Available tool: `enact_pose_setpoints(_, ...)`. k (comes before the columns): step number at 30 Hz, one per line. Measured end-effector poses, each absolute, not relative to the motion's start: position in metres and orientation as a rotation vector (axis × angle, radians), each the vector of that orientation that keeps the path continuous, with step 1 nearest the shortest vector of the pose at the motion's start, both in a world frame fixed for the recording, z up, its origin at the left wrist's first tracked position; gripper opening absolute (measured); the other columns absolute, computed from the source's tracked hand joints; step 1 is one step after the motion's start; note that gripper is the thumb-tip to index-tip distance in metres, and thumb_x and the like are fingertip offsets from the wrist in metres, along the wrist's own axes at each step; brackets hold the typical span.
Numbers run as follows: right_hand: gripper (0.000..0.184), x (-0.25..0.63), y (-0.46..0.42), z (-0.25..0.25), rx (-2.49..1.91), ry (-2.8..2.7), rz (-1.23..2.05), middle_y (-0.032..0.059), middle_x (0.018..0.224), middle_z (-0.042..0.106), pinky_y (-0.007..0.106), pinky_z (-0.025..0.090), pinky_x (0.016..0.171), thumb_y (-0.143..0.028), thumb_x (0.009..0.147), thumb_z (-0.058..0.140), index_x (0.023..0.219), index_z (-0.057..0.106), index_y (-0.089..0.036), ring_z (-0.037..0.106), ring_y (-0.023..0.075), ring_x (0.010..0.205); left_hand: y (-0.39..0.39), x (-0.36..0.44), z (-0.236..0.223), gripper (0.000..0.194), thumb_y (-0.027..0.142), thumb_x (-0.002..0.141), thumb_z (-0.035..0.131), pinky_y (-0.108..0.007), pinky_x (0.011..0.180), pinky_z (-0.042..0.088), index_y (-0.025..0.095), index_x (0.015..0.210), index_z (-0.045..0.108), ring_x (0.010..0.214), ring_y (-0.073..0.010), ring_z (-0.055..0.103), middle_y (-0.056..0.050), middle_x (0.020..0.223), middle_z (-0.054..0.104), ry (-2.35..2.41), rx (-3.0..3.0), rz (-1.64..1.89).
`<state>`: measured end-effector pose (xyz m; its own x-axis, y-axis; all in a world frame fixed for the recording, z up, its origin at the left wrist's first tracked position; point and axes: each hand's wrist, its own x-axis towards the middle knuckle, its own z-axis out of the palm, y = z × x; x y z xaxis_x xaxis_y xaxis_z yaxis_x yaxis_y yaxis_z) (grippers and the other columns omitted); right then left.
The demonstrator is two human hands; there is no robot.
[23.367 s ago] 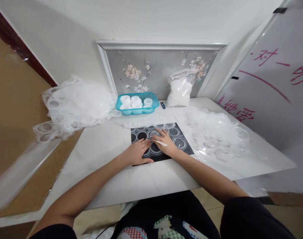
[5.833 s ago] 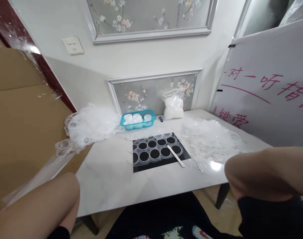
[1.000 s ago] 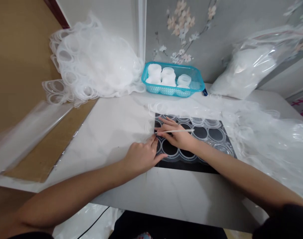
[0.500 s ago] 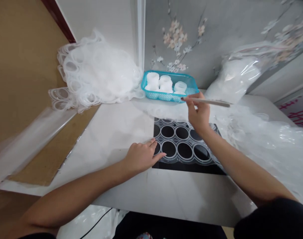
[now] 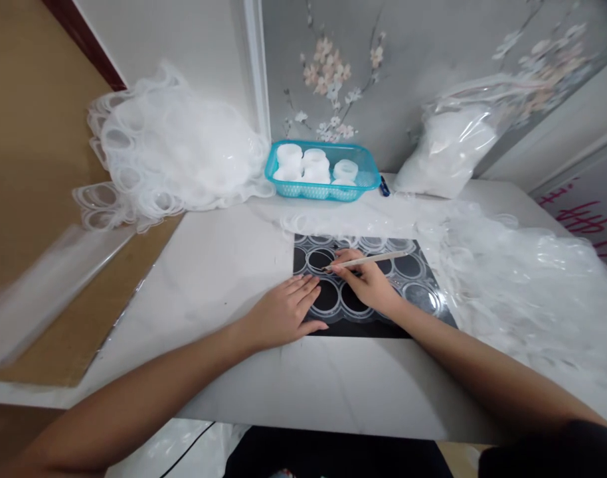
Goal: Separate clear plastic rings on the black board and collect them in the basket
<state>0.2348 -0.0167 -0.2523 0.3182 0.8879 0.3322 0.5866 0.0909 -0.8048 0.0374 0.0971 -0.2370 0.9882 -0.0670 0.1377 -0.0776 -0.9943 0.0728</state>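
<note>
A clear plastic sheet with rows of round rings [image 5: 327,297] lies over a black mat [image 5: 368,329] on the white table. My left hand [image 5: 286,311] rests flat with fingers spread, its tips on the sheet's left edge. In a pinch, my right hand [image 5: 367,279] holds a slim pale pen-like tool [image 5: 376,259]. The tool's dark tip is down at a ring in the second row, just beyond my left fingertips; whether it touches the plastic I cannot tell.
Behind the mat stands a blue basket [image 5: 322,194] with white ring stacks. A heap of ringed sheets [image 5: 184,146] is at the left, more clear plastic [image 5: 527,285] at the right. A filled clear bag [image 5: 447,149] leans by the wall, near a small dark-blue object [image 5: 384,186].
My right hand has come down from near the basket to the sheet, bringing the tool's tip to a ring. My left hand stays on the sheet's edge, fingers more spread.
</note>
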Motion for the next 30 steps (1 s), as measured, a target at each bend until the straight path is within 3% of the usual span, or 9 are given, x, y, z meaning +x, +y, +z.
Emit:
enact_pose_setpoints(10, 0.019, 0.236, -0.015, -0.249, -1.568, -1.482, 0.332, 0.0044, 0.085, 0.067, 0.044, 0.044, 0.097, -0.032, 0.093, 0.051, 0.087, 0.067, -0.024, 0.060, 0.0239, 0.099, 0.098, 0.039, -0.235, 0.065, 0.058, 0.095, 0.037, -0.039, 0.115, 0.029, 0.005, 0.131, 0.052, 0.136, -0.0248, 0.038, -0.016, 0.143, 0.042, -0.090, 3.068, 0.122)
enact_pose_setpoints(13, 0.018, 0.236, -0.017, -0.249, -1.629, -1.530, 0.269, 0.0051, 0.089, 0.069, 0.046, 0.044, 0.098, -0.030, 0.094, 0.049, 0.091, 0.066, -0.023, 0.058, 0.0255, 0.108, 0.099, 0.039, -0.236, 0.066, 0.057, 0.095, 0.037, -0.039, 0.116, 0.026, 0.004, 0.133, 0.049, 0.138, -0.0246, 0.035, -0.016, 0.145, 0.040, -0.106, 3.042, 0.112)
enact_pose_setpoints(15, 0.020, 0.231, -0.023, -0.251, -1.701, -1.631, 0.163, 0.0055, 0.096, 0.070, 0.054, 0.035, 0.106, -0.026, 0.095, 0.046, 0.094, 0.066, -0.023, 0.051, 0.0283, 0.123, 0.101, 0.039, -0.237, 0.070, 0.060, 0.094, 0.038, -0.038, 0.116, 0.025, 0.003, 0.135, 0.047, 0.138, -0.0248, 0.034, -0.017, 0.146, 0.039, -0.120, 3.006, 0.102)
enact_pose_setpoints(18, 0.021, 0.219, -0.030, -0.255, -1.749, -1.895, -0.082, 0.0051, 0.110, 0.070, 0.066, 0.012, 0.112, -0.019, 0.095, 0.044, 0.096, 0.064, -0.021, 0.035, 0.0318, 0.137, 0.104, 0.040, -0.239, 0.079, 0.067, 0.089, 0.041, -0.038, 0.116, 0.026, 0.003, 0.136, 0.046, 0.138, -0.0261, 0.035, -0.018, 0.145, 0.040, -0.111, 2.924, 0.097)
enact_pose_setpoints(21, 0.017, 0.222, -0.023, -0.252, -1.727, -2.099, -0.330, 0.0041, 0.112, 0.069, 0.066, 0.003, 0.113, -0.015, 0.093, 0.046, 0.095, 0.062, -0.021, 0.036, 0.0309, 0.136, 0.106, 0.040, -0.238, 0.087, 0.072, 0.083, 0.046, -0.039, 0.116, 0.027, 0.002, 0.136, 0.046, 0.137, -0.0277, 0.037, -0.020, 0.144, 0.040, -0.095, 2.842, 0.088)
enact_pose_setpoints(23, 0.019, 0.242, -0.009, -0.242, -1.749, -2.045, -0.479, 0.0032, 0.104, 0.071, 0.066, 0.007, 0.112, -0.013, 0.091, 0.046, 0.094, 0.061, -0.023, 0.044, 0.0287, 0.128, 0.107, 0.039, -0.235, 0.089, 0.073, 0.081, 0.049, -0.039, 0.116, 0.027, 0.003, 0.137, 0.046, 0.137, -0.0277, 0.036, -0.019, 0.145, 0.038, -0.104, 2.803, 0.055)
enact_pose_setpoints(26, 0.023, 0.288, 0.007, -0.222, -1.863, -1.418, -0.716, 0.0062, 0.087, 0.067, 0.062, 0.027, 0.105, -0.013, 0.092, 0.039, 0.091, 0.062, -0.020, 0.054, 0.0268, 0.108, 0.109, 0.037, -0.232, 0.088, 0.074, 0.079, 0.051, -0.040, 0.117, 0.026, 0.008, 0.138, 0.045, 0.138, -0.0267, 0.034, -0.015, 0.147, 0.036, -0.087, 2.766, 0.009)
enact_pose_setpoints(28, 0.023, 0.307, 0.003, -0.213, -1.867, -1.070, -0.663, 0.0080, 0.086, 0.065, 0.052, 0.043, 0.092, -0.022, 0.095, 0.039, 0.090, 0.061, -0.018, 0.057, 0.0248, 0.095, 0.110, 0.036, -0.232, 0.084, 0.072, 0.082, 0.049, -0.039, 0.116, 0.026, 0.011, 0.138, 0.046, 0.138, -0.0256, 0.035, -0.013, 0.147, 0.038, -0.070, 2.757, 0.021)
enact_pose_setpoints(30, 0.023, 0.306, -0.014, -0.214, -1.869, -1.081, -0.512, 0.0083, 0.087, 0.064, 0.045, 0.047, 0.083, -0.030, 0.095, 0.043, 0.088, 0.062, -0.018, 0.057, 0.0245, 0.091, 0.111, 0.036, -0.233, 0.075, 0.068, 0.087, 0.044, -0.038, 0.115, 0.028, 0.012, 0.135, 0.049, 0.136, -0.0238, 0.038, -0.012, 0.144, 0.043, -0.069, 2.761, 0.093)
